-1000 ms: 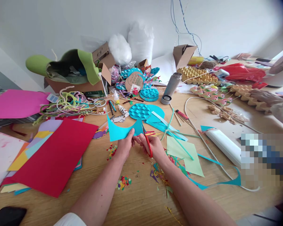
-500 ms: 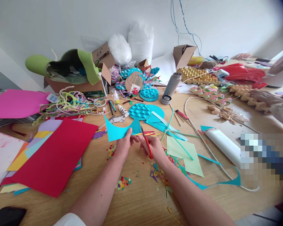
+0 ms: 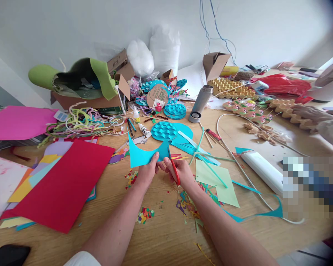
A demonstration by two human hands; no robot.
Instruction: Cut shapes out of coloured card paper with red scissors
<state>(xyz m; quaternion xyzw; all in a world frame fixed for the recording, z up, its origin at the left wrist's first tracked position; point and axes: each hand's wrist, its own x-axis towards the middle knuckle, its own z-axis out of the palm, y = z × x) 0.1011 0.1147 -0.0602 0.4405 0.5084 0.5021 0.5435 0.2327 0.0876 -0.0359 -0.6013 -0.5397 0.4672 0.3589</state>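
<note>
My left hand [image 3: 148, 170] pinches the lower edge of a turquoise paper piece [image 3: 143, 154] with a curved cut-out along its top. It holds the sheet upright above the wooden table [image 3: 166, 232]. Right beside it, my right hand [image 3: 180, 173] grips red-handled scissors [image 3: 174, 168], whose blades point up into the right end of the turquoise paper. Both hands almost touch at the paper's lower right corner.
A red sheet [image 3: 63, 183] and other coloured sheets lie at left, a pale green sheet [image 3: 220, 181] at right. Paper scraps [image 3: 145, 214] dot the table. Folded turquoise discs [image 3: 164, 130], a steel flask [image 3: 199, 103], glue bottles, cardboard boxes and egg trays crowd the back. Another person's hand [image 3: 312, 114] rests at far right.
The turquoise paper swung slightly left half a second ago and is now back to the right against the scissor blades. Hands stay in nearly the same place.
</note>
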